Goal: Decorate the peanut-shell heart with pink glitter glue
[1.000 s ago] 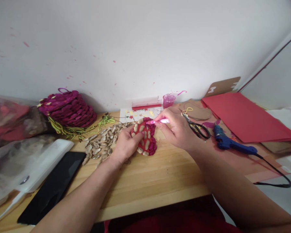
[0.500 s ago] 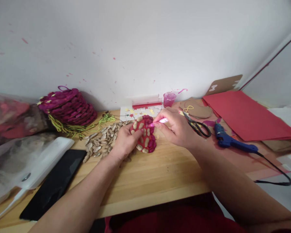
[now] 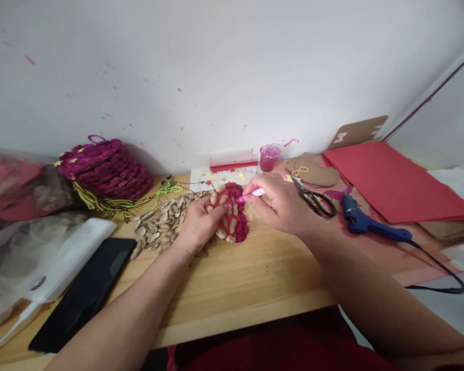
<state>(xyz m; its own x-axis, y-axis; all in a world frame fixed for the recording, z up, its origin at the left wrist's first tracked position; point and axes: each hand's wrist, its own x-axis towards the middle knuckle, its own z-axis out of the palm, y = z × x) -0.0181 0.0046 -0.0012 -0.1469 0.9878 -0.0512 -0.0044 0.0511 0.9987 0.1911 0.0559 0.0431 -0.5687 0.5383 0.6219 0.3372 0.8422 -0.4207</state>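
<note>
My left hand (image 3: pixel 201 221) is closed on the left side of a round red disc (image 3: pixel 227 207), its thumb lying across the front. Peanut shells cover the disc: those on its right edge are wet-looking magenta, the others bare tan. In a pinch, my right hand (image 3: pixel 276 203) holds a small paintbrush (image 3: pixel 258 192) with a white handle. Its pink tip is at the magenta shells on the disc's right side; the bristles are hard to make out. Under and beside my left hand lies a pile of loose peanut shells (image 3: pixel 164 221).
A plastic cup of magenta paint (image 3: pixel 269 157) stands by the wall. Black scissors (image 3: pixel 317 202), a blue glue gun (image 3: pixel 365 225) with its cord, and red sheets (image 3: pixel 398 180) lie right. At left are a phone (image 3: pixel 83 293), a white power bank (image 3: pixel 75 257), and stacked magenta pieces (image 3: pixel 108 170).
The brush tip has shifted slightly along the magenta shells. Both hands keep their hold, and the view has moved a little.
</note>
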